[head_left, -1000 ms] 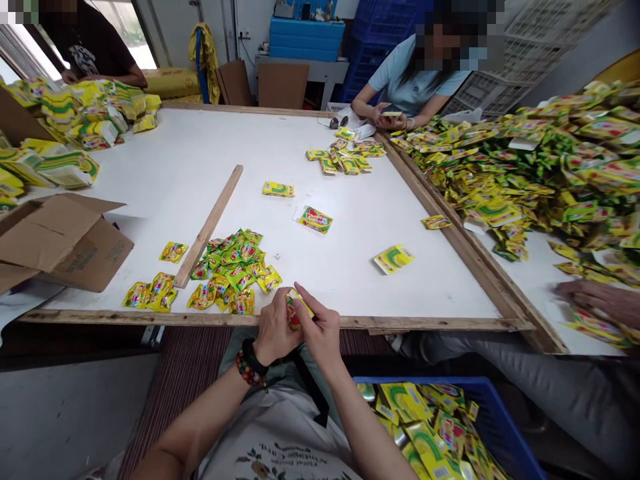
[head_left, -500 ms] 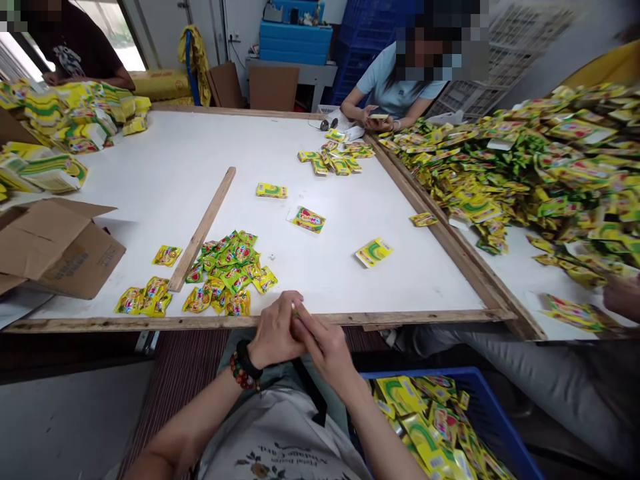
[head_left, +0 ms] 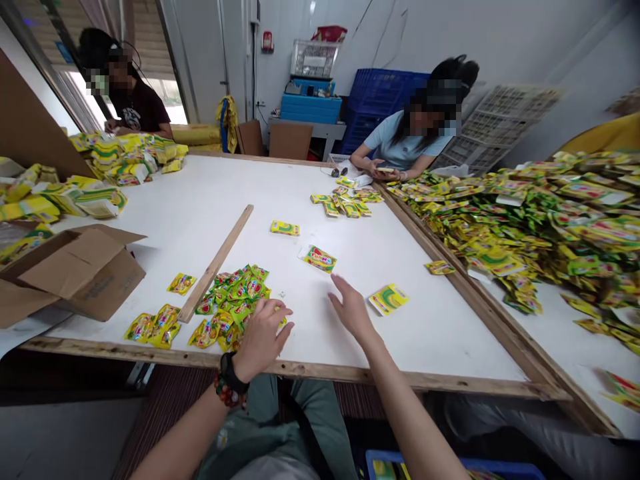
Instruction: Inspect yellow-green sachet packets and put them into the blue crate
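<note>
My left hand (head_left: 263, 333) hovers over the near edge of a pile of green and yellow candy packets (head_left: 235, 297), fingers loosely apart and nothing held. To its right my right hand (head_left: 350, 307) reaches forward with thumb and fingers spread, also holding nothing. Just beyond its fingertips lies a green and red small box (head_left: 320, 259). A yellow box (head_left: 389, 299) rests to the right of that hand. Farther back lies another yellow box (head_left: 285, 228). A few yellow packets (head_left: 153, 325) sit at the left, past a wooden strip (head_left: 217, 263).
A cardboard box (head_left: 80, 270) stands at the left. Beyond a wooden divider (head_left: 465, 287) a big heap of packages (head_left: 545, 220) covers the right side. One co-worker (head_left: 407, 140) holds something at the far edge; another (head_left: 140, 107) sits far left. A blue crate (head_left: 480, 467) is below the table.
My hands were together at the table's front edge; they have parted and moved forward over the table, the right one toward the small box. The view has tilted upward.
</note>
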The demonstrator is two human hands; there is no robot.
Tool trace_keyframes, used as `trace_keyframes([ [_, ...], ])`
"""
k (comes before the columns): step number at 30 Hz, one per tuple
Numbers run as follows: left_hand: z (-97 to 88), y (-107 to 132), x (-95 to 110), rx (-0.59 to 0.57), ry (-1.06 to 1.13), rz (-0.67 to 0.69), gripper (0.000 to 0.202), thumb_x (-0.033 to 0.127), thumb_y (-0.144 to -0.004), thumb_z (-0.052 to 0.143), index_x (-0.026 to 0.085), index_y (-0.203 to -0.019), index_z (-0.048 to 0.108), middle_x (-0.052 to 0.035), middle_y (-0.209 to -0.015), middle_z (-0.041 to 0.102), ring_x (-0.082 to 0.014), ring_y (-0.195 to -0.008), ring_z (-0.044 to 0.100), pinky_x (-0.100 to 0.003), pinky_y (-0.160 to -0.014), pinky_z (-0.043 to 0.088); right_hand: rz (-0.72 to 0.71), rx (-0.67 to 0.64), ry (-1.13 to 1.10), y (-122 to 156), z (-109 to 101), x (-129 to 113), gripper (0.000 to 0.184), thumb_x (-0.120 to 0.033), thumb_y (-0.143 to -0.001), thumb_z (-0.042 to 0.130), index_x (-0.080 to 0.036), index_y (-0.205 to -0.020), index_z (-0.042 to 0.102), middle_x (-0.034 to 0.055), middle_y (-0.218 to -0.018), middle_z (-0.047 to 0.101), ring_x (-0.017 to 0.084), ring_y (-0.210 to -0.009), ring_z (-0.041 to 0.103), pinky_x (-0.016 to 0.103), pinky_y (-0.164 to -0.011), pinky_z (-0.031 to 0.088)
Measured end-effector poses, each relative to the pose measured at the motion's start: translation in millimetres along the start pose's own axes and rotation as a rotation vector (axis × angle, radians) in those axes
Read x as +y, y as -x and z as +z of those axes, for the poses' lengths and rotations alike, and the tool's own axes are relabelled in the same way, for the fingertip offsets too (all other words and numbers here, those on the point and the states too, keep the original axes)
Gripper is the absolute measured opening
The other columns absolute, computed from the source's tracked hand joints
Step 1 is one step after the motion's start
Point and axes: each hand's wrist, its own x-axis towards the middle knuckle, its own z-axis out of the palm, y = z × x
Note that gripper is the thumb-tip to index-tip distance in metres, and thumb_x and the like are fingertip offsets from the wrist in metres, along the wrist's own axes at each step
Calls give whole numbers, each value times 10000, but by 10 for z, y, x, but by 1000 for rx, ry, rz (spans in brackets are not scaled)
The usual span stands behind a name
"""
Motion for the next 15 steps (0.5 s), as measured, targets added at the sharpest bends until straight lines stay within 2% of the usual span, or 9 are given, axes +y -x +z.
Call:
trace_keyframes([
  [1, 12, 7, 26, -15, 23, -4, 192, 237, -900, 520, 206, -1024, 663, -75, -1026, 628, -248, -994, 531, -416, -852, 479, 20, 14, 6, -327, 55, -82, 586, -205, -825, 510, -113, -1398, 430, 174, -1468, 423, 288, -1379, 350, 478, -1075, 331],
  [3, 42, 64, 60, -35, 83, -31, 187, 237, -906, 511, 203, -1022, 655, -71, -1005, 640, -243, -980, 551, -420, -863, 481, 82, 26, 20, -827, 114, -165, 689, -198, -787, 575, -82, -1429, 352, 239, -1447, 405, 346, -1368, 331, 542, -1056, 304],
  [5, 63, 149, 64, -22, 166, -93, 190, 239, -914, 499, 198, -1028, 646, -74, -1005, 654, -240, -985, 572, -424, -877, 486, 133, 10, 26, -1071, 149, -190, 726, -236, -734, 666, -55, -1383, 395, 270, -1318, 496, 375, -1263, 436, 536, -992, 358],
  [6, 68, 191, 58, -1, 213, -141, 194, 253, -916, 499, 197, -1036, 641, -79, -1016, 659, -240, -986, 584, -425, -879, 490, 141, -9, 25, -1087, 177, -207, 714, -256, -695, 714, -52, -1329, 456, 256, -1232, 546, 368, -1188, 494, 507, -955, 395],
  [8, 66, 255, 46, 94, 326, -273, 237, 302, -914, 515, 200, -1104, 612, -97, -1080, 656, -238, -983, 608, -423, -876, 502, 120, -54, 19, -907, 277, -300, 652, -292, -633, 775, -75, -1207, 555, 197, -1117, 589, 325, -1072, 553, 436, -898, 446],
  [11, 58, 279, 54, 284, 600, -440, 507, 396, -882, 572, 222, -1336, 428, -141, -1309, 554, -234, -1052, 620, -400, -885, 521, -62, -40, -57, -213, 518, -617, 550, -315, -689, 738, -129, -1180, 575, 149, -1139, 563, 274, -1070, 539, 381, -905, 470],
  [13, 60, 272, 60, 379, 789, -504, 693, 438, -831, 634, 224, -1405, 311, -155, -1368, 506, -242, -1126, 600, -384, -921, 513, -378, 20, -217, 341, 653, -895, 509, -244, -774, 639, -146, -1264, 542, 169, -1184, 539, 282, -1110, 520, 409, -913, 485],
  [15, 53, 290, 25, 468, 876, -599, 715, 455, -798, 665, 199, -1381, 338, -144, -1287, 570, -245, -1129, 601, -380, -948, 496, -618, -39, -348, 766, 694, -1132, 592, -143, -800, 540, -165, -1385, 448, 183, -1260, 518, 291, -1193, 486, 447, -966, 467],
])
